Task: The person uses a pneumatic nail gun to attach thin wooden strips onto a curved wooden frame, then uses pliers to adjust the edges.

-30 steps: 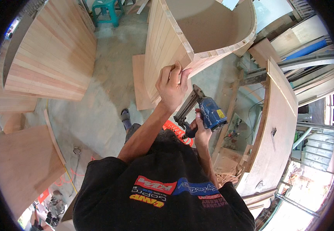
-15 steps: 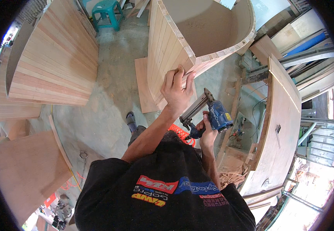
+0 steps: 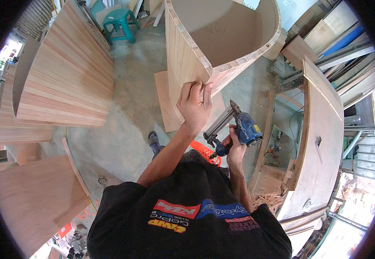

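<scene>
a person in a black t-shirt, seen from above, works at a tall curved wooden shell (image 3: 187,60) faced with narrow pale slats. the shell stands at the upper middle of the frame, its far end cut off by the top edge; faint marks on its inner wall are too hard to read. the left hand (image 3: 195,103), at the centre, touches the shell's near corner, fingers bent on one side and thumb on the other; whether it grips or only rests there, i cannot tell.

right of centre, the right hand (image 3: 235,149) is wrapped around the handle of a blue nail gun (image 3: 249,129), whose nose points upward, apart from the wood. the fingers hide the trigger. a coiled orange hose (image 3: 204,151) passes partly out of sight behind the shirt.

at the right, a wooden tabletop (image 3: 310,172) carries a small metal tool (image 3: 319,149), too small to identify. at the upper left, a second slatted shell (image 3: 68,77) runs past the frame's edge, near a green stool (image 3: 121,19).
</scene>
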`<action>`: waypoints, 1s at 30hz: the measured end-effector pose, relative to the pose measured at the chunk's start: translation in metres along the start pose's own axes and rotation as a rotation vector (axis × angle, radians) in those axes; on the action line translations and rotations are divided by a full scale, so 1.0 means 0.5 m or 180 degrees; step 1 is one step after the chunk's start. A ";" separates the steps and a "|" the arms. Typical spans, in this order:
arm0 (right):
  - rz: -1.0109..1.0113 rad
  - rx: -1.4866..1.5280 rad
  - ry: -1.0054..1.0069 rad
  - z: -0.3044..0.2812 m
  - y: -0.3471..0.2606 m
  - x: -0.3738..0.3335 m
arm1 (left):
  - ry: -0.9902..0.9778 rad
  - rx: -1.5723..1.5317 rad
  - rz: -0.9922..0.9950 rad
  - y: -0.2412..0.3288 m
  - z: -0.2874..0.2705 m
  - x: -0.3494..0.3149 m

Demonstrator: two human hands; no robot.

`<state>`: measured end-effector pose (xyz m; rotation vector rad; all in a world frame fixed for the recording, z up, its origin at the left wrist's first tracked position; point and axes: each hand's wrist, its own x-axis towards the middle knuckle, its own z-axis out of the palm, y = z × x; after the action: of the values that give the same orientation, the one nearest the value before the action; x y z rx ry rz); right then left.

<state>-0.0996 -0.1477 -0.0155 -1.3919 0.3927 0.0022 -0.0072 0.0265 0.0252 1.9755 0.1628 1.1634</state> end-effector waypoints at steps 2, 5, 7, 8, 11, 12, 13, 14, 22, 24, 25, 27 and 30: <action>0.0040 0.0114 0.0010 0.004 -0.005 0.002 | 0.0179 0.0189 0.0262 -0.014 0.010 -0.017; 0.0113 0.0273 0.0058 -0.006 0.011 0.016 | 0.0114 0.0050 0.0245 -0.041 0.016 -0.034; 0.0288 0.0472 0.0128 -0.010 0.018 0.020 | -0.0045 -0.0188 0.0127 -0.054 0.007 -0.039; 0.0371 0.0555 0.0166 -0.013 0.024 0.022 | -0.0125 -0.0301 0.0066 -0.063 0.002 -0.039; 0.0581 0.0757 0.0270 -0.024 0.036 0.019 | -0.0333 -0.0659 -0.0175 -0.092 -0.010 -0.042; 0.0667 0.0830 0.0287 -0.027 0.045 0.023 | -0.0366 -0.0541 -0.0198 -0.108 -0.009 -0.043; 0.0749 0.0908 0.0312 -0.030 0.057 0.026 | -0.0405 -0.0430 -0.0217 -0.124 -0.008 -0.043; 0.0801 0.0955 0.0347 -0.037 0.075 0.025 | -0.0450 -0.0328 -0.0230 -0.141 -0.006 -0.042; 0.0564 0.1101 0.1103 -0.026 0.112 -0.039 | -0.1193 -0.0466 -0.0059 -0.194 0.027 -0.030; 0.0499 0.1151 0.1403 -0.009 0.113 -0.049 | -0.1381 -0.0584 -0.0027 -0.207 0.043 -0.019; 0.0450 0.1226 0.1507 0.001 0.119 -0.056 | -0.1477 -0.0622 0.0036 -0.210 0.056 -0.001; 0.0364 0.1373 0.1706 0.024 0.136 -0.091 | -0.1629 -0.0723 0.0119 -0.204 0.085 0.019; 0.0286 0.0944 0.1781 0.082 0.150 -0.169 | -0.1796 -0.0901 0.0099 -0.214 0.096 0.022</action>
<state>-0.1849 -0.0754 -0.0590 -1.0635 0.8836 -0.3649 0.0659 0.0740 -0.0539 1.9695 -0.3094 0.5700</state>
